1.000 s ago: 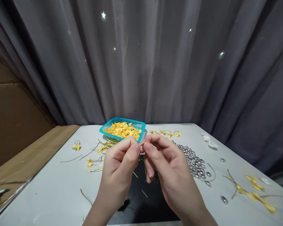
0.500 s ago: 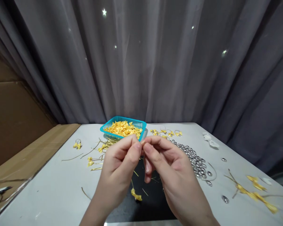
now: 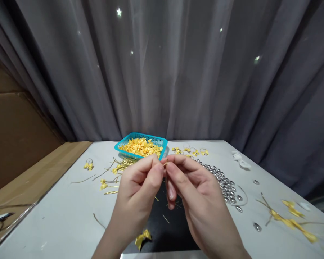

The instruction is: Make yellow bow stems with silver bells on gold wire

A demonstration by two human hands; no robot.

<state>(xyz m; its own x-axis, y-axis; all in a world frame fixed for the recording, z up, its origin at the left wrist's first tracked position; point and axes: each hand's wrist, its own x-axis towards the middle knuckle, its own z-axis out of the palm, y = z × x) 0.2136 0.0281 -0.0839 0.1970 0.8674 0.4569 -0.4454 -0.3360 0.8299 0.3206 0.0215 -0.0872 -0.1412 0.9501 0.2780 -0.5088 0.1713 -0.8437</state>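
Note:
My left hand and my right hand meet at their fingertips over a black mat. Both are closed in a pinch, thumb against forefinger, on a thin gold twist tie that shows in the small gap between them. Its ends are hidden by my fingers. Below my left hand is a yellow ribbon bow; I cannot tell whether it hangs or lies on the mat. Gold twist ties lie bunched beyond my left hand, and beyond my right hand spreads a pile of shiny silver oval pieces.
A blue basket of yellow bows stands at the back. Bows with rings lie right of it. Loose bows and ties are at the right, white scraps behind them. Cardboard borders the left; a grey curtain hangs behind.
My fingertips have parted slightly, with more of the twist tie showing between them. The yellow bow below has shifted left and nearer to me.

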